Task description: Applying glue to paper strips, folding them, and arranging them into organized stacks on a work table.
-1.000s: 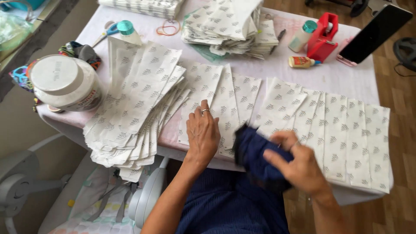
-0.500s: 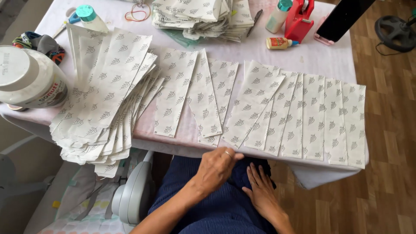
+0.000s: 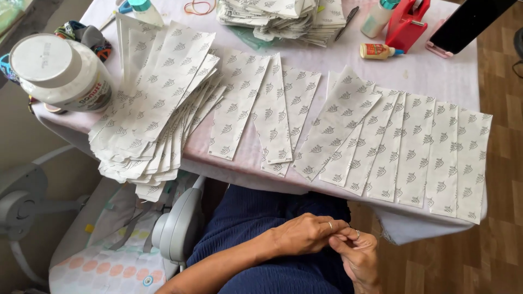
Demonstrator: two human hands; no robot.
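Navy lap cloth: dark blue fabric (image 3: 261,228) across the person's thighs, below the table's edge; both hands rest over it.
Left hand: left hand (image 3: 302,235) curled with fingers bent inward, a ring showing, its fingertips meeting those of the other hand; whether something tiny is pinched there cannot be told.
Right hand: right hand (image 3: 359,258) half closed, also ringed, fingers touching the left's; it holds nothing that shows.
Doing it well: my judgement is that the fingers are being rubbed clean, and they should be free of stickiness before touching paper, so no sheet lifts or smears.
Nearest sheets: row of white paper strips printed with small grey leaf marks (image 3: 414,152), overlapping side by side along the near edge of the pale cloth-covered table (image 3: 436,76), well apart from both hands.
Left stack: fanned pile of the same printed paper pieces (image 3: 158,114), overhanging the table's near-left edge.
Jar: large white plastic lidded tub (image 3: 60,73), just beside that pile.
Far side: small glue bottle with orange label (image 3: 377,51) lying down, red tape dispenser (image 3: 407,24) behind it, heap of folded printed paper (image 3: 278,19) at the far edge.
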